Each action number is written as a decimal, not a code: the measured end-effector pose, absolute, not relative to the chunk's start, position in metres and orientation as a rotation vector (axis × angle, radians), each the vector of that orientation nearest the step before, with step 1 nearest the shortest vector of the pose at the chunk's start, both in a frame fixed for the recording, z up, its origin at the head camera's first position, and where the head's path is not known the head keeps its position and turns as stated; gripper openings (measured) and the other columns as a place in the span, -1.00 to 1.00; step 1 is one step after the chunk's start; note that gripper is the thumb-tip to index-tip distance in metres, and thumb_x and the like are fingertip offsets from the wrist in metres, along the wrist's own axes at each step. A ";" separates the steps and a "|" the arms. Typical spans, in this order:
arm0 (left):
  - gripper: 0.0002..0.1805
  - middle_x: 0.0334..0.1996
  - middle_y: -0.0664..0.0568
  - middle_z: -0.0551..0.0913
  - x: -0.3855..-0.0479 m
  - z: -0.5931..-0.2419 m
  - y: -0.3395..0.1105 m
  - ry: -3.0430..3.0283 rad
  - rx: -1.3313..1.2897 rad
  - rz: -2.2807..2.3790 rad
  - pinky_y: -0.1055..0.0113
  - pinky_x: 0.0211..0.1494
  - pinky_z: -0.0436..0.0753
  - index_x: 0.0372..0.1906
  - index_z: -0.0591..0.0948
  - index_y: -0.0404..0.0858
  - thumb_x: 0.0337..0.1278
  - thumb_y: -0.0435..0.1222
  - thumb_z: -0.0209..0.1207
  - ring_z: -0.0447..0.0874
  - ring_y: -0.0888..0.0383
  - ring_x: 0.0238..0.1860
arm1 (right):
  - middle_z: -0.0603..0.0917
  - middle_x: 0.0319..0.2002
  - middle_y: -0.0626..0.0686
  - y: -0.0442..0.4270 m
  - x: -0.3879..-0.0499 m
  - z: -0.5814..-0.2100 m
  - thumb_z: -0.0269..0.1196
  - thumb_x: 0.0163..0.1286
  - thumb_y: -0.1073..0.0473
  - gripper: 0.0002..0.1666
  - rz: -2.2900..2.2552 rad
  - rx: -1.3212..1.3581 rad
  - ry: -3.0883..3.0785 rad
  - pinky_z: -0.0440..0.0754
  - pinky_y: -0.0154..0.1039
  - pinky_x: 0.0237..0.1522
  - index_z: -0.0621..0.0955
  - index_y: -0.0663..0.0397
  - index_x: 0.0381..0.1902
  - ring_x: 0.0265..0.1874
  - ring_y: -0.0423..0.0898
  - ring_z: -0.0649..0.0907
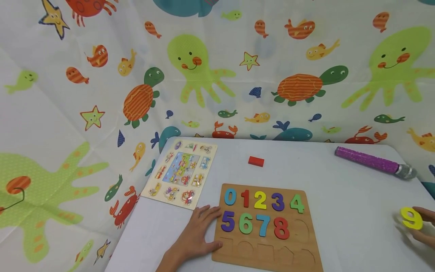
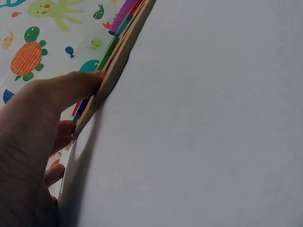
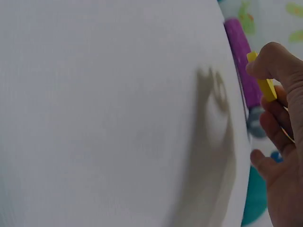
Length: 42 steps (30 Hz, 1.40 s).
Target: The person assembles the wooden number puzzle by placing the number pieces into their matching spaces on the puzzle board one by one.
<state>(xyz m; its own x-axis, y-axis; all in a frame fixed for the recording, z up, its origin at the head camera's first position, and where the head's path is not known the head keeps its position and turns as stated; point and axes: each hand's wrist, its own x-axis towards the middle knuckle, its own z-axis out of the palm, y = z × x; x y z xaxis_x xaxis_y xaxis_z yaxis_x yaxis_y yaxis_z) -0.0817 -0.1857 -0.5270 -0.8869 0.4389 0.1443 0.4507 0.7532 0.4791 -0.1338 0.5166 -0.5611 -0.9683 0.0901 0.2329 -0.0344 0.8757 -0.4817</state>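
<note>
A wooden number board [image 1: 268, 247] lies on the table with colourful digits 0 to 8 in its upper two rows. The hollow at the right end of the second row is bare, as are the shaped hollows below it. My left hand [image 1: 193, 234] rests at the board's left edge, thumb and fingers spread and touching it; in the left wrist view the thumb [image 2: 87, 85] lies against the board's rim. Over the table's right side, my right hand [image 1: 424, 226] pinches a yellow number 9 [image 1: 406, 225] between thumb and fingers, its shadow below.
A vehicle picture puzzle [image 1: 183, 168] lies at the back left. A small red block [image 1: 256, 161] sits behind the number board. Toward the back right lies a purple glittery microphone [image 1: 368, 158]. A curtain with sea animals [image 1: 238, 90] hangs behind the white table [image 1: 306, 162].
</note>
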 end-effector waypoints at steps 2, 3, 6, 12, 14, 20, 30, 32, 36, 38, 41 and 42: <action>-0.09 0.45 0.22 0.27 -0.082 -0.527 -0.186 -2.920 -0.745 -0.797 -0.30 0.41 0.02 0.43 0.38 0.01 -0.02 0.33 0.22 0.10 -0.03 0.46 | 0.32 0.13 0.51 0.501 -0.136 -0.555 0.38 -0.01 0.55 0.01 0.758 -0.033 -2.820 -0.06 0.05 0.49 0.17 0.54 0.39 0.07 -0.01 0.34; -0.09 0.45 0.22 0.27 -0.082 -0.527 -0.186 -2.920 -0.746 -0.794 -0.29 0.42 0.02 0.43 0.38 0.01 -0.03 0.33 0.22 0.10 -0.03 0.46 | 0.31 0.15 0.51 0.489 -0.136 -0.549 0.39 0.01 0.53 0.00 0.798 -0.028 -2.822 -0.08 0.06 0.49 0.18 0.53 0.39 0.10 -0.01 0.33; -0.09 0.45 0.22 0.27 -0.081 -0.527 -0.186 -2.918 -0.747 -0.785 -0.29 0.42 0.02 0.43 0.37 0.01 -0.03 0.32 0.23 0.10 -0.02 0.46 | 0.28 0.18 0.54 0.451 -0.138 -0.526 0.42 0.08 0.43 -0.04 0.880 -0.013 -2.861 -0.04 0.35 0.38 0.19 0.54 0.37 0.13 0.37 0.27; -0.09 0.45 0.21 0.28 -0.081 -0.527 -0.186 -2.913 -0.742 -0.792 -0.28 0.42 0.02 0.42 0.39 0.00 -0.05 0.31 0.24 0.10 -0.01 0.46 | 0.39 0.17 0.42 0.386 -0.138 -0.503 0.48 0.12 0.29 -0.10 0.986 0.113 -2.841 0.10 0.17 0.42 0.31 0.40 0.35 0.19 0.17 0.36; -0.09 0.44 0.20 0.28 -0.081 -0.527 -0.186 -2.909 -0.745 -0.795 -0.29 0.42 0.02 0.42 0.39 -0.01 -0.05 0.31 0.24 0.10 -0.02 0.45 | 0.44 0.15 0.31 0.370 -0.138 -0.503 0.51 0.09 0.26 -0.10 1.014 0.183 -2.802 0.09 -0.31 0.43 0.36 0.30 0.35 0.18 -0.21 0.36; -0.09 0.45 0.22 0.27 -0.081 -0.527 -0.185 -2.923 -0.743 -0.796 -0.28 0.42 0.01 0.42 0.39 0.00 -0.06 0.29 0.26 0.09 -0.01 0.46 | 0.50 0.08 0.00 0.329 -0.133 -0.504 0.58 -0.02 0.24 -0.13 1.119 0.365 -2.730 0.34 0.01 0.35 0.49 0.13 0.28 0.09 -0.63 0.24; -0.09 0.46 0.28 0.24 -0.081 -0.526 -0.185 -2.966 -0.712 -0.758 -0.24 0.45 -0.02 0.44 0.36 0.06 -0.01 0.38 0.16 0.04 0.03 0.48 | 0.61 0.03 0.06 0.284 -0.116 -0.515 0.65 -0.19 0.21 -0.14 1.048 0.431 -2.715 0.27 -0.44 0.22 0.58 0.02 0.16 0.12 -0.43 0.33; -0.09 0.46 0.29 0.23 -0.080 -0.526 -0.185 -2.970 -0.706 -0.753 -0.23 0.45 -0.03 0.45 0.36 0.06 -0.01 0.39 0.14 0.04 0.03 0.48 | 0.62 0.00 0.04 0.278 -0.113 -0.518 0.65 -0.23 0.25 -0.14 1.064 0.460 -2.692 0.20 -0.57 0.15 0.59 0.04 0.13 0.09 -0.41 0.35; -0.09 0.46 0.28 0.24 -0.080 -0.526 -0.185 -2.964 -0.709 -0.761 -0.23 0.45 -0.02 0.44 0.36 0.05 0.00 0.39 0.15 0.04 0.03 0.48 | 0.63 -0.04 0.03 0.267 -0.107 -0.522 0.65 -0.28 0.29 -0.14 1.116 0.508 -2.648 0.08 -0.72 0.12 0.60 0.09 0.10 0.06 -0.41 0.37; -0.09 0.46 0.27 0.24 -0.080 -0.525 -0.185 -2.962 -0.712 -0.765 -0.22 0.45 -0.02 0.44 0.37 0.04 0.00 0.38 0.15 0.04 0.03 0.48 | 0.63 -0.03 0.02 0.263 -0.104 -0.525 0.65 -0.26 0.26 -0.16 1.140 0.510 -2.647 0.06 -0.70 0.16 0.61 0.07 0.09 0.06 -0.41 0.37; -0.09 0.46 0.27 0.24 -0.080 -0.525 -0.185 -2.964 -0.711 -0.773 -0.22 0.46 -0.03 0.44 0.37 0.04 0.00 0.37 0.16 0.04 0.03 0.48 | 0.63 0.00 -0.01 0.257 -0.100 -0.530 0.67 -0.22 0.17 -0.18 1.163 0.515 -2.655 -0.02 -0.61 0.29 0.61 0.02 0.10 0.08 -0.40 0.37; -0.09 0.46 0.27 0.24 -0.080 -0.525 -0.185 -2.965 -0.709 -0.775 -0.22 0.46 -0.03 0.44 0.37 0.04 0.00 0.37 0.16 0.03 0.04 0.48 | 0.63 0.01 -0.01 0.255 -0.099 -0.531 0.67 -0.22 0.15 -0.18 1.165 0.524 -2.653 -0.06 -0.56 0.34 0.61 0.01 0.10 0.10 -0.39 0.37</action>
